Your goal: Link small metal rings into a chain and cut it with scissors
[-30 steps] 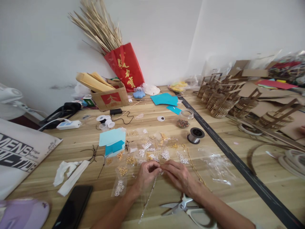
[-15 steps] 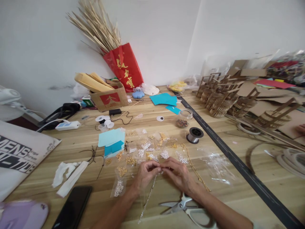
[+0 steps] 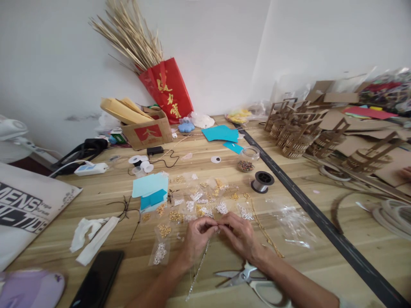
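My left hand (image 3: 199,237) and my right hand (image 3: 239,235) meet fingertip to fingertip over the wooden table (image 3: 154,282), both pinched closed. A silver chain (image 3: 199,271) hangs down from between them, its lower end near the table's front. What the fingertips pinch at the chain's upper end is too small to make out. Open-bladed scissors (image 3: 240,278) lie beside my right forearm. Just beyond the hands are small bags of silver rings (image 3: 221,207) and gold pieces (image 3: 176,216). To the right, a gold chain (image 3: 265,231) stretches along the table.
A black phone (image 3: 98,280) and white strips (image 3: 98,241) lie at left. Further back are a wire spool (image 3: 262,182), a jar of beads (image 3: 246,164), blue paper (image 3: 221,133) and small baskets (image 3: 295,143). Another person's hand (image 3: 406,173) shows at the right edge.
Both hands have shifted very slightly, still pinched together. The silver chain hangs almost as before.
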The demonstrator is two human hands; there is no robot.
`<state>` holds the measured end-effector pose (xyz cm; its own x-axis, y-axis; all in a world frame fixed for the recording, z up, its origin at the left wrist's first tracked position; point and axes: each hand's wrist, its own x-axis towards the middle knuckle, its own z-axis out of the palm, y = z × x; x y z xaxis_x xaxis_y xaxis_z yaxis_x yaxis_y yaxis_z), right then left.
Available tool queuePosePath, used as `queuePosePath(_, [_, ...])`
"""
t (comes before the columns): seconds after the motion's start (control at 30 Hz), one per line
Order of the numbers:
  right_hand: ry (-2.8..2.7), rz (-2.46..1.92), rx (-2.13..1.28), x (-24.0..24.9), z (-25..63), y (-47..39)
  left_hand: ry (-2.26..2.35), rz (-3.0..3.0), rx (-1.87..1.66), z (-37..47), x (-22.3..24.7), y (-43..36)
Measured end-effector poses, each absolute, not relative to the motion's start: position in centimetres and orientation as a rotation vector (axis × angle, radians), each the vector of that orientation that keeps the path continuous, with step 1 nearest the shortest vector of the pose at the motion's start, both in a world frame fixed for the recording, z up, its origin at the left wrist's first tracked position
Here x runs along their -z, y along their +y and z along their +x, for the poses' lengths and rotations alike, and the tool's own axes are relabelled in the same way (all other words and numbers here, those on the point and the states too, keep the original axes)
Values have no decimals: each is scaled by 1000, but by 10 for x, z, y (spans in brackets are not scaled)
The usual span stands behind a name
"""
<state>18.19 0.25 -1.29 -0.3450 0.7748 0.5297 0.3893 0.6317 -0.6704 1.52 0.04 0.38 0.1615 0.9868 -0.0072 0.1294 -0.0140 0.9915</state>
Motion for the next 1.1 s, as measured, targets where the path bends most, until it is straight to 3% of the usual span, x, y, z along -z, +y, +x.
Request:
queuePosePath(0.57, [-2233,-1003,-346,4,185,-2,1265,1670,-1074,15,-5,-1])
queuePosePath(1.1, [-1870,-1050,-1133,1,183,2,1234,1799,-1052,11,-7,1])
